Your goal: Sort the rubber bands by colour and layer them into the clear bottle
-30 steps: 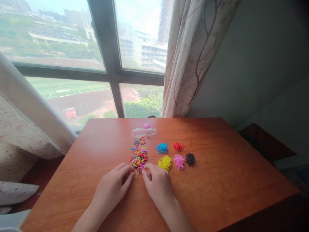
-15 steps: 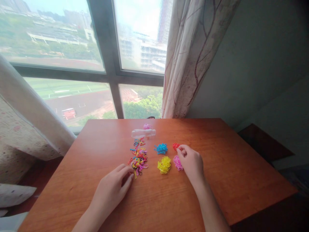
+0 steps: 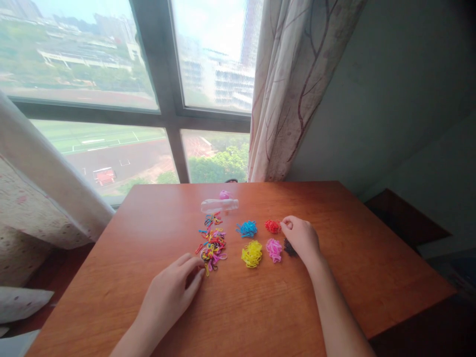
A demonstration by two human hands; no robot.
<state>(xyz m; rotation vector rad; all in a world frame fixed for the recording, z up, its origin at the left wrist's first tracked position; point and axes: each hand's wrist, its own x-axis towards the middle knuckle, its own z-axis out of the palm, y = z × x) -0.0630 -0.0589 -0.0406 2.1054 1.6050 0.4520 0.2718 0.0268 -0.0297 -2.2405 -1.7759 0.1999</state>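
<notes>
A mixed heap of colourful small rubber bands (image 3: 214, 244) lies left of centre on the wooden table. My left hand (image 3: 173, 290) rests at its near left edge, thumb and fingertips slightly apart. Thumb and forefinger of my right hand (image 3: 303, 239) are pinched together at the right edge of the red rubber band pile (image 3: 272, 226); anything between them is too small to make out. Under that hand, a black pile (image 3: 289, 247) is partly hidden. Beside it are the pink pile (image 3: 274, 250), the yellow pile (image 3: 252, 254) and the blue pile (image 3: 247, 228).
Behind the mixed heap, a clear plastic bottle-shaped container (image 3: 219, 205) lies on its side, with a pink object (image 3: 224, 195) behind it. The wooden table (image 3: 238, 312) stands against a window, with curtains (image 3: 277, 124) on both sides.
My right hand has shifted right, off the red and pink piles, uncovering them and part of the black pile. My left hand has stayed by the mixed heap.
</notes>
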